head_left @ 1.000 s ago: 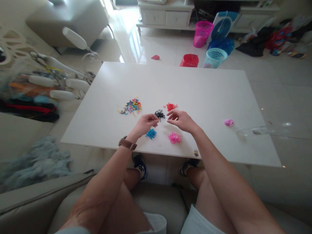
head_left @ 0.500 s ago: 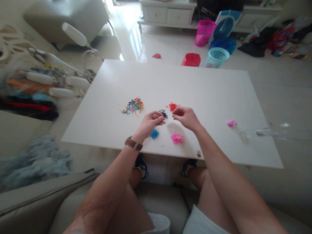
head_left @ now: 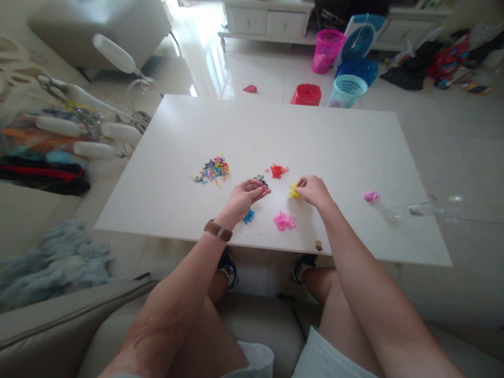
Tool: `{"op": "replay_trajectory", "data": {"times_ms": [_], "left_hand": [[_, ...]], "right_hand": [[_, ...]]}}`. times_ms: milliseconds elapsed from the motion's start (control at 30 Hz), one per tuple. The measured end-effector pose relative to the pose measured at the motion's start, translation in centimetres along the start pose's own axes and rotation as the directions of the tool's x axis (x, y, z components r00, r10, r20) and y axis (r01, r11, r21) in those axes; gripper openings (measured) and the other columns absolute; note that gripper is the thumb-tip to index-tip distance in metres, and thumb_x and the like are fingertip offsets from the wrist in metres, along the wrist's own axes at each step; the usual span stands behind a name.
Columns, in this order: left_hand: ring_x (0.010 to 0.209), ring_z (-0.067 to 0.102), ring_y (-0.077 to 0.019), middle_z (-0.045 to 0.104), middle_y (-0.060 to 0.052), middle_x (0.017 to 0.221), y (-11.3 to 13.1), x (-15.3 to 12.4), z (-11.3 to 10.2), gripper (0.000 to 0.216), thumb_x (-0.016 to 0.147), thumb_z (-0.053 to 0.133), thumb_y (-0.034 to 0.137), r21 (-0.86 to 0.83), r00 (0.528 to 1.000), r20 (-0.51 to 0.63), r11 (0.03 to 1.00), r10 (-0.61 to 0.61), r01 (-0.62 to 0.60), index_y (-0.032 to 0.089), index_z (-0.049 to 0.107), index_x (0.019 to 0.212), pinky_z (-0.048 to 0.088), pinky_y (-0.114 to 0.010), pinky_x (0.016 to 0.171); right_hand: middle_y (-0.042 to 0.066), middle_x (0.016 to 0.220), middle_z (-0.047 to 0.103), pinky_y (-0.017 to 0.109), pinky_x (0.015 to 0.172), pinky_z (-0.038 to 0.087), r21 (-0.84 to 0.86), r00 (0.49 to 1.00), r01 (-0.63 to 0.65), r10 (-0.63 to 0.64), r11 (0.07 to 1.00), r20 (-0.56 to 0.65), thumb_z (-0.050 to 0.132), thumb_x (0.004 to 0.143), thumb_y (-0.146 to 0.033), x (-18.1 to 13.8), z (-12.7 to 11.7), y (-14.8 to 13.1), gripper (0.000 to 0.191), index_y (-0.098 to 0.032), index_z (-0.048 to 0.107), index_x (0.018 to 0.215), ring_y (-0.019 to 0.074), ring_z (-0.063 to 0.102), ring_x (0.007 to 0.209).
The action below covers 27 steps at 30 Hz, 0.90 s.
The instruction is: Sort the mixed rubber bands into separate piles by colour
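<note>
While the right hand, fingertips bunched nearly together, is at the yellow bands, grip on any unclear, the left hand is loosely curled, hold unclear | black bands just beyond it, blue bands just nearer | between hands: red bands beyond, pink bands nearer | multicoloured bands left of both, all on white counter

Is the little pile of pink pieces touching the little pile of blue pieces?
No, bare white tabletop shows between the pink pile and the blue pile.
</note>
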<state>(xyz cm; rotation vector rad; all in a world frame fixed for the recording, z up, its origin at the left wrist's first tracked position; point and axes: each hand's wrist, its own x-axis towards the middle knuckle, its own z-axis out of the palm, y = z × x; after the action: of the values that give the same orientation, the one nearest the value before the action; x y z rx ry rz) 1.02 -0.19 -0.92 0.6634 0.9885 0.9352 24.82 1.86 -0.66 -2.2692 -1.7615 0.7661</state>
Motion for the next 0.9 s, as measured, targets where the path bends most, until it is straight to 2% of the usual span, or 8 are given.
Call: {"op": "replay_trajectory", "data": {"times_ms": [133, 200, 267, 333, 400, 700, 800, 900], "left_hand": [[0.095, 0.074, -0.0169, 0.073, -0.006, 0.089, -0.1, 0.1, 0.3, 0.017, 0.082, 0.078, 0.016, 0.024, 1.000, -0.015, 1.000, 0.012, -0.011, 0.014, 0.061, 0.086, 0.053, -0.036, 0.103], [0.096, 0.074, -0.0175, 0.073, -0.006, 0.088, -0.2, 0.3, 0.4, 0.018, 0.081, 0.079, 0.017, 0.030, 1.000, -0.010, 0.999, 0.014, -0.014, 0.014, 0.061, 0.085, 0.053, -0.036, 0.102], [0.093, 0.074, -0.0166, 0.072, -0.006, 0.088, -0.4, 0.5, 0.5, 0.019, 0.081, 0.080, 0.018, 0.028, 1.000, 0.001, 1.000, 0.011, -0.011, 0.014, 0.061, 0.085, 0.054, -0.037, 0.101], [0.088, 0.073, -0.0146, 0.072, -0.005, 0.086, -0.5, 0.7, 0.6, 0.019, 0.080, 0.080, 0.018, 0.025, 1.000, 0.007, 1.000, 0.010, -0.010, 0.014, 0.062, 0.085, 0.055, -0.037, 0.099], [0.084, 0.072, -0.0129, 0.071, -0.003, 0.084, -0.7, 0.8, 0.6, 0.019, 0.080, 0.080, 0.018, 0.023, 1.000, 0.011, 1.000, 0.009, -0.009, 0.014, 0.062, 0.086, 0.056, -0.037, 0.098], [0.080, 0.071, -0.0119, 0.070, -0.003, 0.084, -0.4, 0.4, 0.6, 0.016, 0.083, 0.076, 0.019, 0.062, 0.999, 0.010, 0.997, 0.038, -0.039, 0.015, 0.062, 0.088, 0.057, -0.035, 0.093], [0.083, 0.073, -0.0147, 0.071, -0.006, 0.091, -0.1, 0.5, 0.3, 0.013, 0.087, 0.070, 0.022, 0.109, 0.999, -0.011, 0.993, 0.044, -0.043, 0.016, 0.060, 0.091, 0.058, -0.035, 0.090], [0.081, 0.072, -0.0169, 0.071, -0.007, 0.093, 0.3, 1.0, -0.8, 0.010, 0.087, 0.068, 0.022, 0.326, 0.992, -0.071, 0.942, 0.107, -0.079, 0.016, 0.061, 0.091, 0.058, -0.034, 0.082]], "right_hand": [[0.007, 0.085, 0.075, 0.027, 0.075, 0.049, 0.157, 0.990, 0.110, -0.095, 0.981, -0.101, 0.065, 0.080, -0.025, -0.5, -0.3, -0.9, 0.015, -0.017, 0.075, 0.088, 0.0181, 0.067, 0.079], [0.006, 0.082, 0.074, 0.026, 0.074, 0.050, 0.314, 0.974, 0.227, -0.215, 0.922, -0.073, 0.064, 0.083, -0.029, -1.0, -0.3, -1.8, 0.017, -0.016, 0.074, 0.087, 0.0166, 0.067, 0.076], [0.005, 0.083, 0.075, 0.026, 0.072, 0.050, 0.446, 0.935, 0.327, -0.353, 0.833, -0.027, 0.067, 0.083, -0.035, -1.6, -0.2, -2.8, 0.021, -0.016, 0.075, 0.089, 0.0161, 0.066, 0.075], [0.006, 0.087, 0.076, 0.026, 0.071, 0.051, 0.514, 0.887, 0.382, -0.461, 0.768, 0.030, 0.071, 0.082, -0.039, -2.2, 0.1, -3.7, 0.025, -0.016, 0.077, 0.092, 0.0159, 0.066, 0.076], [0.006, 0.088, 0.076, 0.026, 0.072, 0.051, 0.537, 0.858, 0.399, -0.509, 0.744, 0.069, 0.071, 0.082, -0.038, -2.4, 0.5, -4.3, 0.025, -0.017, 0.078, 0.093, 0.0162, 0.066, 0.077], [0.005, 0.081, 0.076, 0.026, 0.073, 0.050, 0.513, 0.854, 0.423, -0.518, 0.747, 0.051, 0.067, 0.080, -0.028, -2.3, 1.4, -5.2, 0.016, -0.016, 0.077, 0.084, 0.0171, 0.068, 0.077], [0.004, 0.077, 0.074, 0.026, 0.073, 0.050, 0.457, 0.907, 0.379, -0.421, 0.805, -0.009, 0.066, 0.079, -0.026, -1.9, 1.3, -5.4, 0.013, -0.016, 0.074, 0.079, 0.0160, 0.066, 0.074], [0.004, 0.076, 0.074, 0.026, 0.072, 0.051, 0.483, 0.967, 0.255, -0.219, 0.838, -0.129, 0.065, 0.075, -0.023, -0.5, 2.3, -4.9, 0.010, -0.017, 0.072, 0.078, 0.0160, 0.067, 0.072]]}}
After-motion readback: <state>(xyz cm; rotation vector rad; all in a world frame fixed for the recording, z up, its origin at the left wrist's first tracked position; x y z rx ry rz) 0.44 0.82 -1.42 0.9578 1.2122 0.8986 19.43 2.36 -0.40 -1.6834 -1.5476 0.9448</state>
